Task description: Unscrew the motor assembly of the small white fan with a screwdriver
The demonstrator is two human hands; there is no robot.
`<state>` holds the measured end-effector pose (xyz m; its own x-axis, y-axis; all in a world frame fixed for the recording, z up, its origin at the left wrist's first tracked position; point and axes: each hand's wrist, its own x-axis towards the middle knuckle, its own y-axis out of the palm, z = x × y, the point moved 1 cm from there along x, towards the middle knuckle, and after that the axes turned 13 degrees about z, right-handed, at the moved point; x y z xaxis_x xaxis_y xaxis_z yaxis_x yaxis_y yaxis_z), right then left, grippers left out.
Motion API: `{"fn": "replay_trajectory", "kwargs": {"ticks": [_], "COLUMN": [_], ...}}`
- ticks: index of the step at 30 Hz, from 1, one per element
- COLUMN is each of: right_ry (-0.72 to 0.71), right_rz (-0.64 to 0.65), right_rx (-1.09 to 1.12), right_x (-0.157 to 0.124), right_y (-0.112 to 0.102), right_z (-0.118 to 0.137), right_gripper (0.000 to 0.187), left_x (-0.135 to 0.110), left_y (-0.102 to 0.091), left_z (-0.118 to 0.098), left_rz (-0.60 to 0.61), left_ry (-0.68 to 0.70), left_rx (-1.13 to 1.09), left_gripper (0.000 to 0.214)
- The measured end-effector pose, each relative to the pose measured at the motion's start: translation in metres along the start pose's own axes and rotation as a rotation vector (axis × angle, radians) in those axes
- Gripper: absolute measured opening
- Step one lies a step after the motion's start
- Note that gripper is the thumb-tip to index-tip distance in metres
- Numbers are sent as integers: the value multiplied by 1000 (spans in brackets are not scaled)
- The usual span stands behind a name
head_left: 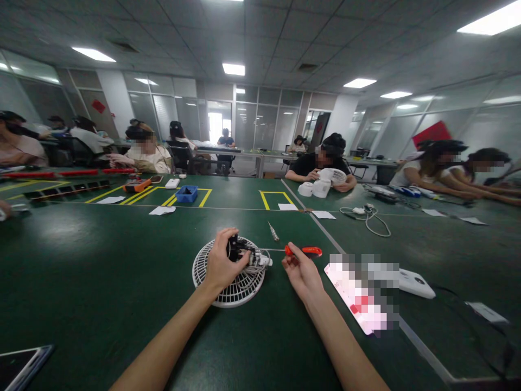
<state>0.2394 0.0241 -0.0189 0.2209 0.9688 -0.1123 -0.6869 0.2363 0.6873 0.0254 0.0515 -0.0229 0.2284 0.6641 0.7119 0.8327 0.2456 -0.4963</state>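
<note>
My left hand (223,262) is wrapped round a black fan motor (233,248) that sits on a round white fan grille (232,297). Pale wires (255,265) lie bundled at the motor's right side. In my right hand (302,270), fingers closed, is a screwdriver (310,251) with an orange and black handle. Its thin shaft points left and reaches toward the motor and wires; whether the tip touches anything, I cannot tell. A second small screwdriver (274,233) with a clear handle lies on the green table beyond my hands.
A phone with a lit pink screen (354,298) lies right of my right arm, beside a white device (415,283). A blue bin (187,194) stands farther back. Across the table, a person (309,169) handles white fan parts (321,188). A grey cable (378,225) lies at right.
</note>
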Motion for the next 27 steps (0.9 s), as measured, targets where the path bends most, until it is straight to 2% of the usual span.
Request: {"fn": "replay_trajectory", "kwargs": {"ticks": [7, 13, 16, 22, 27], "right_ry": [-111, -165, -151, 21, -41], "right_rz": [13, 15, 13, -62, -38], "right_rx": [6, 27, 49, 12, 22], "right_x": [2, 1, -1, -3, -3], "right_y": [-2, 0, 3, 5, 7], "right_z": [0, -2, -1, 2, 1], "right_gripper": [35, 33, 31, 20, 20], "left_x": [0, 0, 0, 0, -1], "left_y": [0, 0, -1, -1, 0], "left_z": [0, 0, -1, -1, 1], "left_rz": [-1, -3, -3, 1, 2], "left_ry": [-6, -10, -9, -12, -6], "left_rx": [18, 17, 17, 10, 17], "left_gripper": [50, 49, 49, 49, 50]}}
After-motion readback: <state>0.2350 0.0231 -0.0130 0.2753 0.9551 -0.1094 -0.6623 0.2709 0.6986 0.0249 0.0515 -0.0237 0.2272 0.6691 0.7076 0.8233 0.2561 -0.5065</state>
